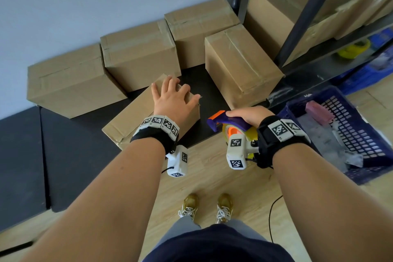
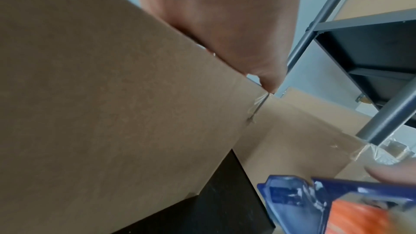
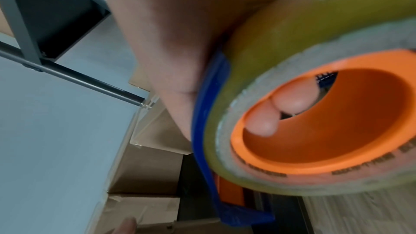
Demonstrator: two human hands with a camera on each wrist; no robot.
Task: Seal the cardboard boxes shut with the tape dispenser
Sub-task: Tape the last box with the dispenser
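Observation:
A small brown cardboard box [image 1: 131, 119] lies askew on a black mat, its near end over the mat's edge. My left hand [image 1: 173, 100] rests flat on the box's far top end, fingers spread. The left wrist view shows the box's side [image 2: 112, 113] with my left hand [image 2: 225, 24] over its top edge and a scrap of clear tape at the corner. My right hand [image 1: 246, 116] grips the blue and orange tape dispenser [image 1: 229, 125] just right of the box, off its surface. In the right wrist view my fingers [image 3: 263, 124] reach inside the orange core of the tape roll [image 3: 292, 60].
Several taped boxes [image 1: 140, 53] line the wall behind, one more [image 1: 240, 64] stands to the right. A metal shelf post [image 1: 308, 13] and a large box on the shelf rise at the back right. A blue crate [image 1: 357, 132] with plastic bags sits right. My feet [image 1: 206, 206] stand on wood floor.

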